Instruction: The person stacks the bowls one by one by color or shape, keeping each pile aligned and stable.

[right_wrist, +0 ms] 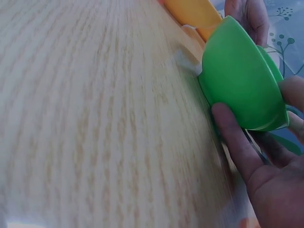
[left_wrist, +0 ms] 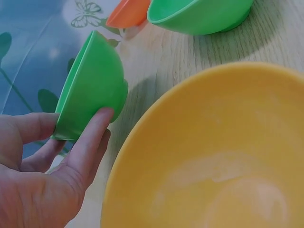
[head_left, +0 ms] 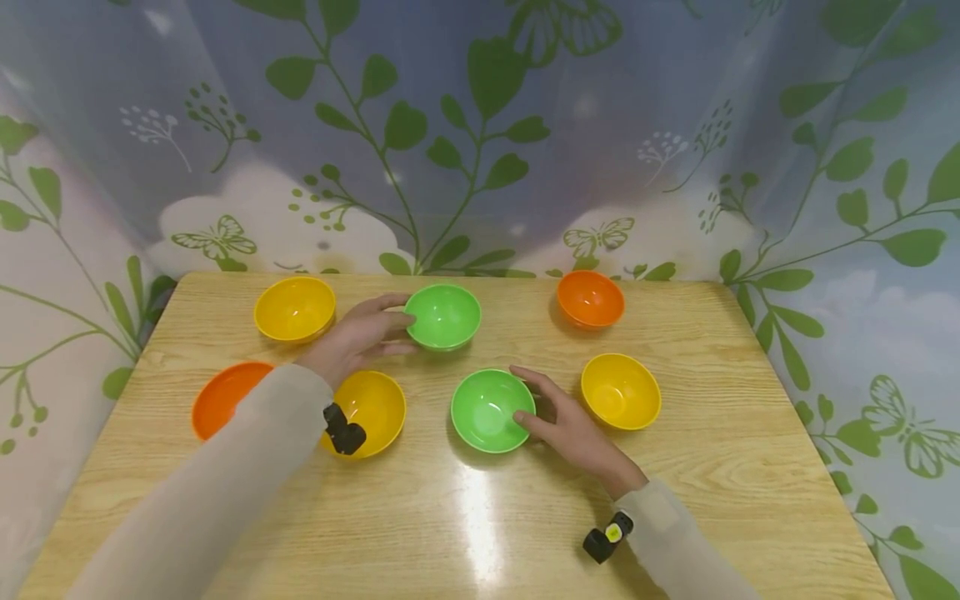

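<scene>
Two green bowls stand near the middle of the table. My left hand [head_left: 367, 331] holds the far green bowl [head_left: 444, 317] by its left side. In the left wrist view, fingers [left_wrist: 92, 137] lie against that bowl's outside and rim. The nearer green bowl [head_left: 492, 411] is gripped at its right side by my right hand [head_left: 573, 429], the thumb over the rim. In the right wrist view a finger [right_wrist: 232, 135] presses that bowl's outer wall low down. A yellow bowl [head_left: 378, 408] sits just below my left wrist.
Another yellow bowl [head_left: 295, 310] stands at the far left. An orange bowl [head_left: 225, 400] is partly hidden under the left sleeve. On the right are an orange bowl [head_left: 590, 298] and a yellow bowl [head_left: 620, 392]. A patterned curtain [head_left: 465, 167] hangs behind the wooden table [head_left: 420, 525].
</scene>
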Available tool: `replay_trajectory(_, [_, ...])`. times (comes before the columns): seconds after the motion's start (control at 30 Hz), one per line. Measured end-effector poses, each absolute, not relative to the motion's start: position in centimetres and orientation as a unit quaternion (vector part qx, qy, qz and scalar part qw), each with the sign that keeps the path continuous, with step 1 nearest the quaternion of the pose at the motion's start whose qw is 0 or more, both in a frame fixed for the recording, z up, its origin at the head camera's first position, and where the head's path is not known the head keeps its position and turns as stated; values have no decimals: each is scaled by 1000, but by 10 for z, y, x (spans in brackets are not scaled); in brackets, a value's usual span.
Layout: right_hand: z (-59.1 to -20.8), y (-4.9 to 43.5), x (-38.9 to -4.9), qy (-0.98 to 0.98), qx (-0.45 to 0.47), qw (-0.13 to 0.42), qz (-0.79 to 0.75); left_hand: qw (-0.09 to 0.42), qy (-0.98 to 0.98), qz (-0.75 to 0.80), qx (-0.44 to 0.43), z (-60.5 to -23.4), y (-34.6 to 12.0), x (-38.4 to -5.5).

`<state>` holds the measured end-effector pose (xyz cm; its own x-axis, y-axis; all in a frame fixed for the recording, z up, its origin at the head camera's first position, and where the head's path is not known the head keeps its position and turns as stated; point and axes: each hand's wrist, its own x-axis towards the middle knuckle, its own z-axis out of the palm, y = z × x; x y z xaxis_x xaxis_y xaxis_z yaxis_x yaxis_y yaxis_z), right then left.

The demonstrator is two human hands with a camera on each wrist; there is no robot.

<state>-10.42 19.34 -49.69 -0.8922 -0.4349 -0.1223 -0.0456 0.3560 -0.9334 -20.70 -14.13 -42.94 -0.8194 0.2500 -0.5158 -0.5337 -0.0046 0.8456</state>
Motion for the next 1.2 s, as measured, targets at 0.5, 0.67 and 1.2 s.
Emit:
replay_trajectory(0.5, [-498, 198, -101, 754, -118, 221, -607, 310, 656, 685, -72, -422, -145, -197])
replay_trajectory(0.67, [-499, 200, -101, 747, -106, 231, -614, 319, 664, 673, -64, -420, -146, -193])
replay_trajectory(1.2, [-495, 199, -98, 744, -98, 236, -617, 336, 669, 662, -25, -410, -150, -181])
